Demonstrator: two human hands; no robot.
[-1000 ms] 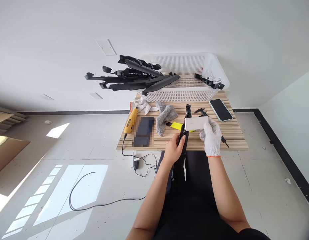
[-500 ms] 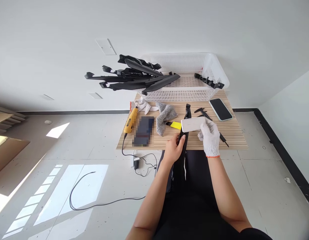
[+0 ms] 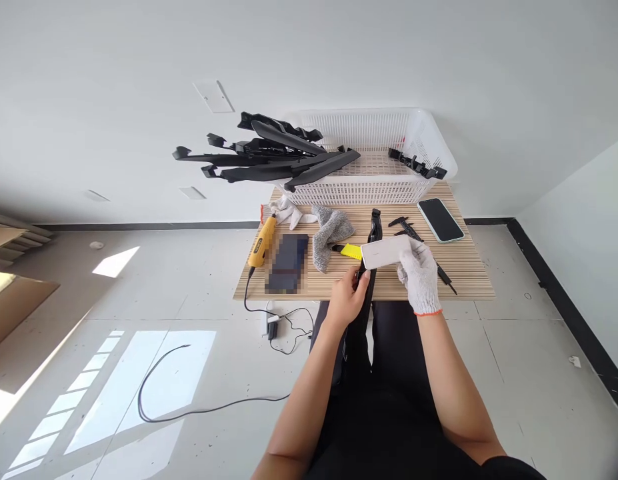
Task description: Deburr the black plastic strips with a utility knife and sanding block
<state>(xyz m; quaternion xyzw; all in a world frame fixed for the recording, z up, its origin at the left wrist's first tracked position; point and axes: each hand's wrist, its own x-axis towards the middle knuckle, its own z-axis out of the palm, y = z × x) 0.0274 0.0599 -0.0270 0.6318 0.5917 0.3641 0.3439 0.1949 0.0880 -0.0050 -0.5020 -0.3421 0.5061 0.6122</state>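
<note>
My bare left hand (image 3: 347, 295) is wrapped around a long, narrow black plastic trim piece (image 3: 375, 230), whose far end points away over the table. In a white knit glove with an orange cuff, my right hand (image 3: 421, 273) grips a flat white rectangular block (image 3: 386, 253) with rounded corners. The block's left end lies over the trim piece; whether they touch I cannot tell. Just left of it is a yellow utility knife (image 3: 351, 251), beside a grey cloth (image 3: 331, 230). Black calipers (image 3: 413, 231) lie behind my right hand, and a dark pen-like tool (image 3: 445, 277) shows beside it.
At the back a white basket (image 3: 353, 193) holds several black trim pieces (image 3: 293, 163) jutting out leftward. A phone (image 3: 441, 219) lies right. On the left are a yellow corded rotary tool (image 3: 261, 243), a glove (image 3: 289, 211) and a blurred dark item (image 3: 287, 263). Cables (image 3: 209, 408) cross the floor.
The white block and my gloved right hand have shifted slightly left and toward me, the block tilting a little. My left hand keeps hold of the trim piece in nearly the same place.
</note>
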